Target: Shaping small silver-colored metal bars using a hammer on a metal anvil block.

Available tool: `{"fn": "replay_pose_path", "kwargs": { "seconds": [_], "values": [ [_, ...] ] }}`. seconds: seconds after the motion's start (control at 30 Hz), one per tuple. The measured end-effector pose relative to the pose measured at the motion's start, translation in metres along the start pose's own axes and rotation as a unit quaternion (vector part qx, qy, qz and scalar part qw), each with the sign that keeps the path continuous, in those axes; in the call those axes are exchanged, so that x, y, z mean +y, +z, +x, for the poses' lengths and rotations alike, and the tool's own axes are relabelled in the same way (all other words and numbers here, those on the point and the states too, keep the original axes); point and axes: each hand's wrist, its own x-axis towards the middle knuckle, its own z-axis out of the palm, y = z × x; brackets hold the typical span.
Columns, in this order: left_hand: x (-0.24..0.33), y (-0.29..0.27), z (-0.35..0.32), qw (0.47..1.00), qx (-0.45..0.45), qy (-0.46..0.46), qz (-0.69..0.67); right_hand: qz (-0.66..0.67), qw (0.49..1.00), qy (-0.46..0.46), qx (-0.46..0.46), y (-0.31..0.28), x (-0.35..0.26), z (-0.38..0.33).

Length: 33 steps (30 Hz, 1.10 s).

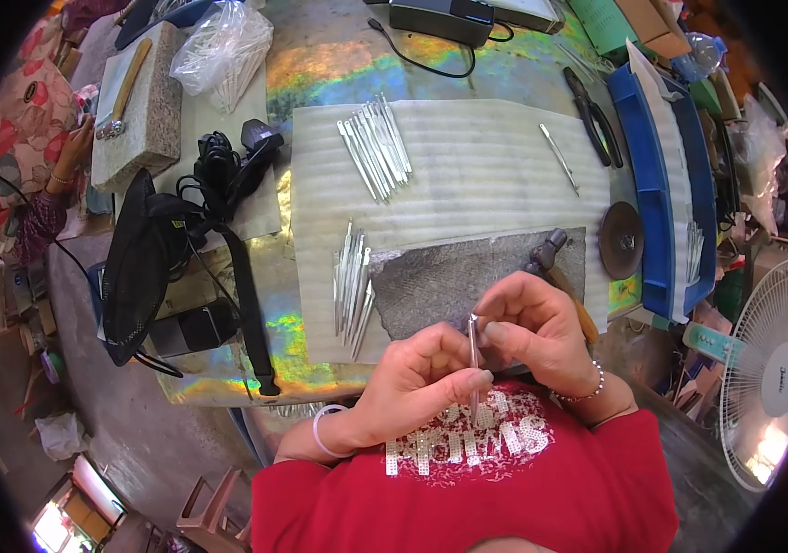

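Note:
Close to my chest, my left hand (417,378) pinches a slim, shiny metal piece (474,355) that stands nearly upright between thumb and fingers. My right hand (541,336) curls around its upper end, thumb and fingertips closed there. Just beyond my hands lies a dark grey slab (468,276) with a rough left edge. A hammer (552,247) rests on its right side, the wooden handle partly behind my right hand. Left of the slab is a bunch of slim metal pieces (350,281); farther back lies a larger bunch (376,147).
A white foam sheet (477,166) covers the table's middle, with a single metal piece (560,159) on it. Pliers (592,115), a brown disc (622,240) and a blue tray (647,184) stand right. Left are black straps (246,304) and a stone block (150,111). Another person's hand (71,152) shows far left.

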Motion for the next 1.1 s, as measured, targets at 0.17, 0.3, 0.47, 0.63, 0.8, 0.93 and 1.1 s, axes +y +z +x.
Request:
{"fn": "replay_pose_path", "kwargs": {
  "seconds": [0.17,0.3,0.47,0.63,0.8,0.93,1.1],
  "values": [
    [0.000,-0.002,0.001,1.000,-0.004,0.007,0.006,-0.242,0.963,-0.115,0.024,-0.006,-0.013,-0.011],
    [0.000,-0.002,0.001,1.000,-0.002,-0.005,-0.002,-0.527,0.779,-0.339,-0.029,-0.006,-0.020,-0.010],
    [-0.009,-0.004,0.001,0.999,-0.014,0.037,-0.031,-0.616,0.639,-0.438,-0.142,0.005,-0.023,-0.009],
    [-0.003,-0.002,-0.001,1.000,0.001,0.022,0.001,-0.672,0.571,-0.443,-0.162,0.015,-0.022,-0.007],
    [0.009,-0.010,-0.009,1.000,0.000,0.003,-0.026,-0.707,0.528,-0.443,-0.161,0.019,-0.034,0.005],
    [0.011,-0.025,-0.026,0.976,0.126,0.178,-0.017,-0.721,0.606,-0.325,-0.084,-0.006,-0.055,0.054],
    [0.008,-0.051,-0.048,0.918,0.291,0.232,0.140,-0.529,0.841,-0.110,0.023,-0.028,-0.062,0.150]
  ]
}}
